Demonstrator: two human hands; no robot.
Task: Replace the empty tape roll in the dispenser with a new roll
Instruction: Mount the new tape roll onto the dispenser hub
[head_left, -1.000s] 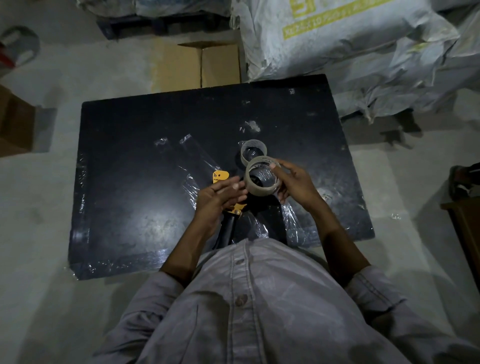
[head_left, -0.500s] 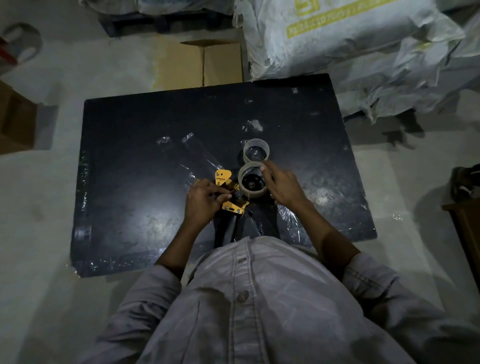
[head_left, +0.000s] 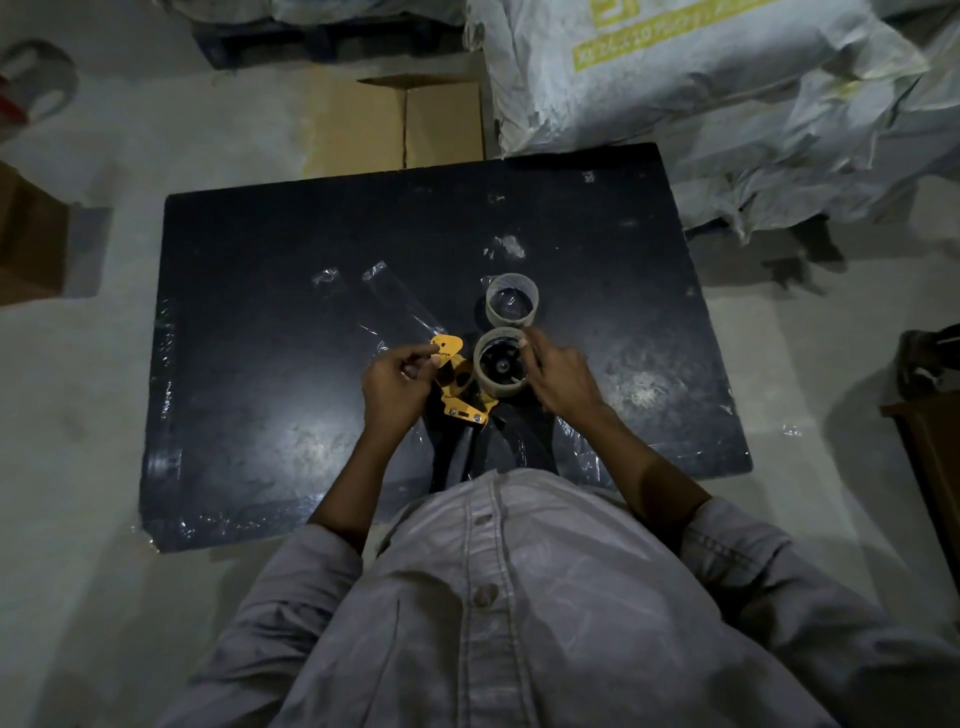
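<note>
The yellow and black tape dispenser (head_left: 460, 395) lies on the black tabletop (head_left: 270, 332), its black handle pointing toward my body. A clear tape roll (head_left: 485, 382) sits around the dispenser's black hub. My right hand (head_left: 558, 376) grips that roll at its right rim. My left hand (head_left: 397, 387) pinches the dispenser's yellow frame from the left. A second, thin pale ring (head_left: 511, 304), seemingly a bare core, stands on the table just behind the dispenser.
Scraps of clear tape (head_left: 400, 301) stick to the tabletop left of the dispenser. White sacks (head_left: 701, 78) pile up at the back right. A cardboard box (head_left: 395, 124) stands behind the table, another (head_left: 26, 234) at the left. Dark furniture (head_left: 930, 441) is at the right edge.
My right hand brought the roll down from in front of me onto the dispenser's hub. My left hand moved with the dispenser down to the table and shifted its grip on the yellow frame.
</note>
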